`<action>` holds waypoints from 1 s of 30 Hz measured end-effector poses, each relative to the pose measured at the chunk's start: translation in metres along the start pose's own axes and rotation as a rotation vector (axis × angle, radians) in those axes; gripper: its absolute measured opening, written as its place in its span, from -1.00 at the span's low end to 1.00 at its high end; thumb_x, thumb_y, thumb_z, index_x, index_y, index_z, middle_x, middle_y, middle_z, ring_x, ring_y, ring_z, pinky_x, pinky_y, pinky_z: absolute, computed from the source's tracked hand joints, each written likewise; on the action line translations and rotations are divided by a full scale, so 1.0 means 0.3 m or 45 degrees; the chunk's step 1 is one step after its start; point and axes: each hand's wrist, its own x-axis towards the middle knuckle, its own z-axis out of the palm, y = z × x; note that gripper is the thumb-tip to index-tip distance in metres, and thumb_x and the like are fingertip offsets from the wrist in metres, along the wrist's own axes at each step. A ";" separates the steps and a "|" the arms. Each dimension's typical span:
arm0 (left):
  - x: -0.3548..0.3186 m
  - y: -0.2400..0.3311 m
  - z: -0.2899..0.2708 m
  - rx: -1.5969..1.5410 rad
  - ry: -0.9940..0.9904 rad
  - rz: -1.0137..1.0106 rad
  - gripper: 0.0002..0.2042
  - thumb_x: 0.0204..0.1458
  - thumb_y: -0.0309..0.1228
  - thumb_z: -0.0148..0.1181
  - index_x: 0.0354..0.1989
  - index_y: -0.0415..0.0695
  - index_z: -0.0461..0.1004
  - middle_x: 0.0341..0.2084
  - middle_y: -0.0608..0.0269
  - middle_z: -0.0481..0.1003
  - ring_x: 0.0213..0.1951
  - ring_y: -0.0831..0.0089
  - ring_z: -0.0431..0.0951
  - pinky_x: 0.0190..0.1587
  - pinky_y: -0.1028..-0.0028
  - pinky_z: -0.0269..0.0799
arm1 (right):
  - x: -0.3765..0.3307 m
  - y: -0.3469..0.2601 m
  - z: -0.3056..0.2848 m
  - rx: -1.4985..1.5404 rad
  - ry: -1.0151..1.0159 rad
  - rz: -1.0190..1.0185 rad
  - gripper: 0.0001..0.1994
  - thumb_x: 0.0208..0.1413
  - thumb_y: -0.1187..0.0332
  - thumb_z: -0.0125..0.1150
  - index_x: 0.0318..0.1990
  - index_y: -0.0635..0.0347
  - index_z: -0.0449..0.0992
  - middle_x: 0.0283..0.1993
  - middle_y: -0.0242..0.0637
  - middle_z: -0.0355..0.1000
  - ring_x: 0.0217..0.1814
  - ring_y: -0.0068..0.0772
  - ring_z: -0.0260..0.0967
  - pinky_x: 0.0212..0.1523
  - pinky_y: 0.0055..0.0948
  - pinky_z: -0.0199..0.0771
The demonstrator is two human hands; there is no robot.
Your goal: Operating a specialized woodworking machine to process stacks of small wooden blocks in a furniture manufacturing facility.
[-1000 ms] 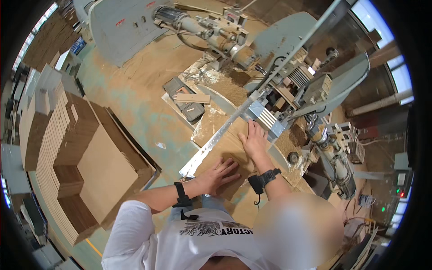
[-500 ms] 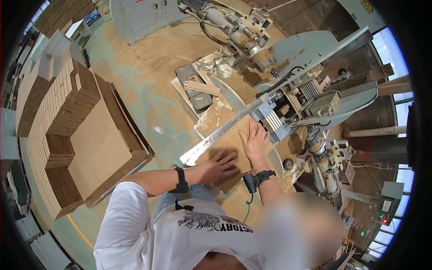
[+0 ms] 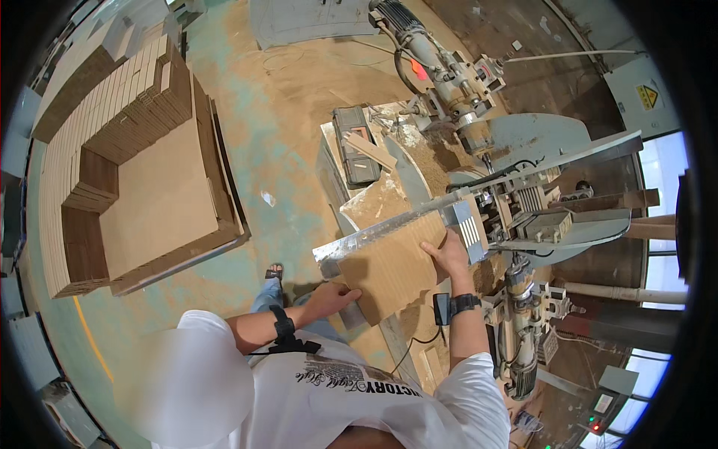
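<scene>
I'm pinching the left edge of the brown panel [image 3: 393,262] with the left hand [image 3: 334,298] and gripping its right edge with the right hand [image 3: 451,256], thumb on top, while it is sitting just beside the metal fence [image 3: 330,253], resting or lifted I cannot tell. My palms are no longer pressing flat on it as they were a moment ago, so I'm judging it freer to shift. Farther out, I'm counting one toolbox [image 3: 363,172], two motor units [image 3: 430,56] and a notched stack of boards [image 3: 138,123], too dense to number.
</scene>
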 end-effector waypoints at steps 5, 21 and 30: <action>0.039 -0.018 0.046 -0.138 0.139 -0.008 -0.58 -0.08 -0.10 0.14 -0.22 -0.23 0.48 -0.37 0.08 0.50 -0.31 0.34 0.50 -0.23 0.36 0.37 | 0.041 0.012 -0.031 -0.239 -0.173 0.041 -0.22 -0.32 -0.18 0.26 -0.09 0.35 0.32 -0.10 0.04 0.35 -0.03 -0.04 0.31 -0.05 -0.25 0.29; -0.028 0.195 -0.012 -0.507 0.429 0.529 -0.57 -0.15 -0.40 0.28 -0.12 -0.20 0.23 -0.30 0.20 0.44 -0.19 0.48 0.45 -0.22 0.47 0.39 | -0.137 0.021 -0.110 0.837 0.436 -0.391 -0.26 -0.41 0.32 0.42 0.02 0.31 0.20 -0.06 -0.10 0.33 -0.01 -0.19 0.30 0.00 -0.35 0.28; 0.061 0.166 -0.042 -0.345 0.439 0.680 -0.50 -0.24 -0.50 0.34 -0.13 -0.14 0.18 -0.23 0.15 0.35 -0.20 0.46 0.43 -0.23 0.51 0.40 | -0.035 0.064 0.056 1.189 0.360 -0.331 -0.16 -0.38 0.42 0.43 0.13 0.28 0.05 0.04 -0.19 0.22 0.09 -0.33 0.18 0.12 -0.36 0.14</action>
